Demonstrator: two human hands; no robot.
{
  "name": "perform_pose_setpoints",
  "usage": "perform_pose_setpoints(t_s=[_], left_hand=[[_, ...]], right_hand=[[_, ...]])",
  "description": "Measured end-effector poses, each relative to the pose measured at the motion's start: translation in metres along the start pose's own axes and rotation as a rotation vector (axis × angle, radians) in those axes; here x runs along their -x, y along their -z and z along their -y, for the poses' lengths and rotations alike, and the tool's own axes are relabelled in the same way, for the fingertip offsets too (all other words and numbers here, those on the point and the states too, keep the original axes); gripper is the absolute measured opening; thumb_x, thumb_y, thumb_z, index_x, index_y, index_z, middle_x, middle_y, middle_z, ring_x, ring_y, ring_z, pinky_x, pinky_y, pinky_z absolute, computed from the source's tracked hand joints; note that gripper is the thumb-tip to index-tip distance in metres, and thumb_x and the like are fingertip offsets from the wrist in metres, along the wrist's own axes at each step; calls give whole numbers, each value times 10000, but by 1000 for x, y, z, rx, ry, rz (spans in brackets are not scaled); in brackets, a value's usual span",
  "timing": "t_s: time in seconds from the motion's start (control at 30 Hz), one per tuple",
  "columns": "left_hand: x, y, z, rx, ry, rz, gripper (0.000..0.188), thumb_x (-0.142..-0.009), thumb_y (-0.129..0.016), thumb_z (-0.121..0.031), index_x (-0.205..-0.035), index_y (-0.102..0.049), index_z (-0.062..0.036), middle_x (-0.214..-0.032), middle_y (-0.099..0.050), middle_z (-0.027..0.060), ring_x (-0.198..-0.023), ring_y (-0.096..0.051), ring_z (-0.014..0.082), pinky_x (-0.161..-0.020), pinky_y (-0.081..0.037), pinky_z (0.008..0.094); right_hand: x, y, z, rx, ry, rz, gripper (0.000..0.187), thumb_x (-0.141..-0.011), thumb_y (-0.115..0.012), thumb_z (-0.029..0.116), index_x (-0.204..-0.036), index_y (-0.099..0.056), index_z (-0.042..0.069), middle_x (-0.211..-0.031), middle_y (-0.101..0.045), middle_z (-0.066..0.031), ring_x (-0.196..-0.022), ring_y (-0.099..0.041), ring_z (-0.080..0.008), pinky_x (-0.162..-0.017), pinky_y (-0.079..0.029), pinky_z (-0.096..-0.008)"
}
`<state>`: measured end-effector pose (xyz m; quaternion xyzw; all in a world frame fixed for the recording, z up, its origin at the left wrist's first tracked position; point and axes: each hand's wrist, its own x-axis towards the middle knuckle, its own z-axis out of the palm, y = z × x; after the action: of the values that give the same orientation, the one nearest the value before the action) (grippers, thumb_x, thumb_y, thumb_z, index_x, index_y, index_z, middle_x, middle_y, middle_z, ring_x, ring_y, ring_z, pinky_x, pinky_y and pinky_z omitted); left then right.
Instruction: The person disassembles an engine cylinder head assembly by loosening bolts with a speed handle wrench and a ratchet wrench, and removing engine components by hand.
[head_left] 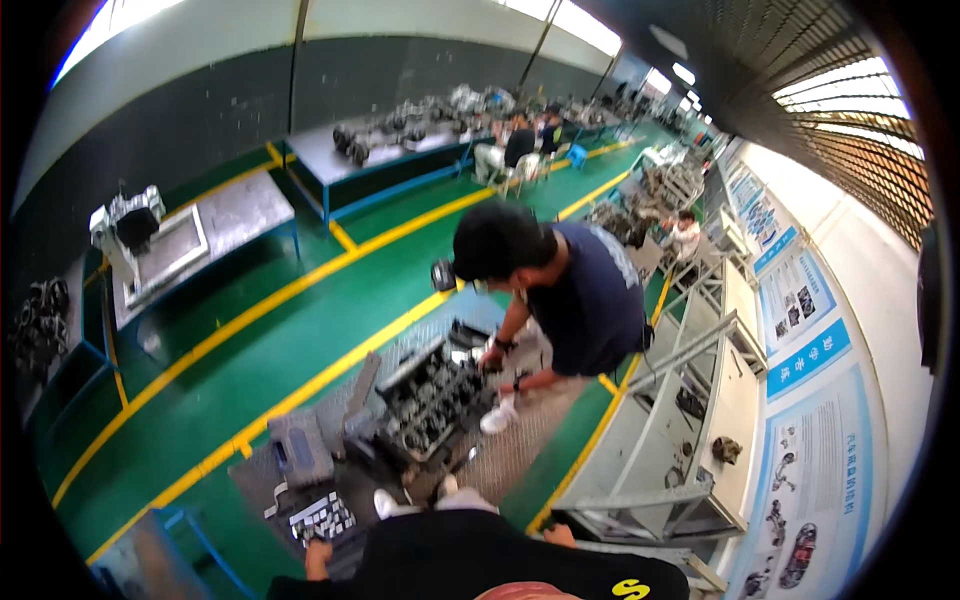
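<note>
My left hand (318, 556) is low in the view, beside an open dark tray (324, 519) that holds several small whitish pieces. Its fingers are too small to read, and whether it touches the tray I cannot tell. My right hand (560, 536) hangs out to the right, near the lower end of a grey metal frame; its fingers are mostly hidden. In front of my feet lies a large dark engine block (432, 400), its row of openings facing up. Across it a person in a dark shirt bends down, both hands at the block's far right end.
A grey plastic case (300, 447) stands left of the block on a patterned metal floor plate (515, 440). Grey metal racks (640, 450) line the right side, a rusty part (726, 450) on top. Workbenches with metal parts stand far left; other people sit farther back.
</note>
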<state>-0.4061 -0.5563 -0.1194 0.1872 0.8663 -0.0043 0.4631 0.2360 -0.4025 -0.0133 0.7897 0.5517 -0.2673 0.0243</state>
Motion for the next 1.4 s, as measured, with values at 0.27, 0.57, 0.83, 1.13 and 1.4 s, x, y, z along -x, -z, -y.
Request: perform_pose_setpoints(t_s=[0.27, 0.57, 0.83, 1.13, 1.4], left_hand=[[-8, 2, -71, 85, -286, -168, 399, -898, -527, -337, -1106, -679, -32, -1138, -676, 271, -1087, -634, 465, -944, -504, 504], [61, -22, -83, 249, -130, -233, 358, -909, -592, -325, -1107, -720, -56, -1087, -731, 198, -1063, -680, 384, -921, -523, 416], [159, -159, -10, 238, 220, -333, 385, -908, -602, -344, -1132, -696, -45, -1083, -738, 177, -966, -708, 369, -835, -550, 449], [260, -232, -52, 551, 488, -99, 363, -933, -602, -298, -1183, -661, -41, -923, -717, 86, -700, -662, 170, -613, -529, 333], [288, -269, -94, 703, 267, -287, 272, -967, -572, -245, -1147, -662, -63, -914, -684, 24, -715, -619, 121, -602, -484, 284]], right_hand=[[-16, 20, -15, 29, 52, 36, 384, -823, -613, 271, -987, -695, -66, -1038, -656, -352, -965, -622, -517, -846, -525, -541], [-109, 32, -45, 15, 221, -35, 322, -835, -635, 235, -951, -738, -47, -927, -724, -261, -924, -701, -411, -872, -549, -446], [-206, 83, -29, 33, 344, 139, 304, -885, -644, 195, -1062, -698, -46, -1110, -645, -290, -1047, -621, -444, -943, -497, -475], [-257, 109, -100, 7, 258, 307, 366, -869, -643, 272, -1062, -718, -30, -1066, -687, -283, -1050, -649, -421, -940, -507, -458], [-317, 117, -128, 190, 349, 355, 378, -861, -627, 275, -1042, -721, -44, -1043, -711, -289, -1045, -669, -441, -930, -522, -463]])
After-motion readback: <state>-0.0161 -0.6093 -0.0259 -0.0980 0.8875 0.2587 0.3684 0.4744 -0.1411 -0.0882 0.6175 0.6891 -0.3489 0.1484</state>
